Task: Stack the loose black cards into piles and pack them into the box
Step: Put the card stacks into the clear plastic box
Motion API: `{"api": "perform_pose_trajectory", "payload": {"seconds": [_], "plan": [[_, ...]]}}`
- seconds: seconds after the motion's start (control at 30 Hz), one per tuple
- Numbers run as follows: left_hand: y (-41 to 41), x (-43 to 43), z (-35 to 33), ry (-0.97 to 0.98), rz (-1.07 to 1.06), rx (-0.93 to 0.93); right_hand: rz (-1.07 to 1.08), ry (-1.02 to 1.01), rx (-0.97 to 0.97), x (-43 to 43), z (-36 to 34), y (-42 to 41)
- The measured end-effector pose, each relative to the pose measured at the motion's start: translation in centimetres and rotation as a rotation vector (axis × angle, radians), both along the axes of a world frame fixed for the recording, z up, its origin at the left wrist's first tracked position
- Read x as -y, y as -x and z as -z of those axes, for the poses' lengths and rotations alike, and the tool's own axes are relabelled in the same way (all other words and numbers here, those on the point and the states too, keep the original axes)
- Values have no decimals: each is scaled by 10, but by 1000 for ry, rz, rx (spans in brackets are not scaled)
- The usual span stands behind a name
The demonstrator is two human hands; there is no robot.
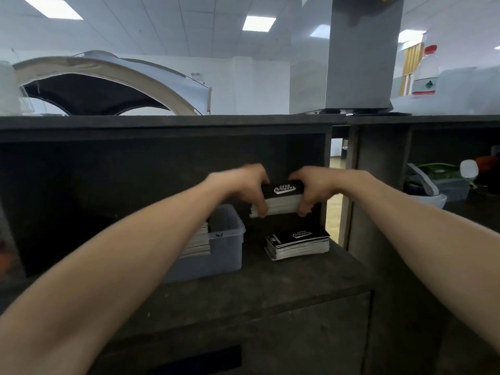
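A thick pile of black cards (pixel 282 200) with white edges hangs in the air inside a dark shelf niche. My left hand (pixel 247 186) grips its left end and my right hand (pixel 311 188) grips its right end. Below it, a second pile of black cards (pixel 297 243) lies on the dark shelf surface. To the left stands a translucent grey plastic box (pixel 227 239). Another pile of cards (pixel 198 239) sits in the box, half hidden by my left forearm.
The niche's dark back wall and right side panel (pixel 327 169) close in around the hands. A dark top board (pixel 162 124) runs above. On it stand a grey column (pixel 362 55) and a plastic bottle (pixel 426 71). Containers (pixel 438 185) fill the neighbouring niche at right.
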State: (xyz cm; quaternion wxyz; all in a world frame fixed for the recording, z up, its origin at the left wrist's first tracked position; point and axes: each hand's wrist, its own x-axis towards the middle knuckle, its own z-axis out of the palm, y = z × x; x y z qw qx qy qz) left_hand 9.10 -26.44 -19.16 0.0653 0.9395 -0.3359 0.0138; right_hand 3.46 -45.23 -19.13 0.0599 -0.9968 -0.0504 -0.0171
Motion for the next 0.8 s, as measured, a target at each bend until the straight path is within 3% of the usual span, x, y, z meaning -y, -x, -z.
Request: {"api": "perform_pose_trajectory", "payload": {"seconds": [0.13,0.37,0.63,0.8], "plan": [[3,-57,-30,-16,-96,42,-96,-66,14,-52,-23,-4],[5,-164,-4,-134,-277,-145,-227,-278,-266,-152,9,-35],[0,-188,15,-137,-264,-241,-68,-529,-557,-173,24,-51],[-7,-178,18,-297,-267,-269,64,-685,-656,-168,25,-46]]}}
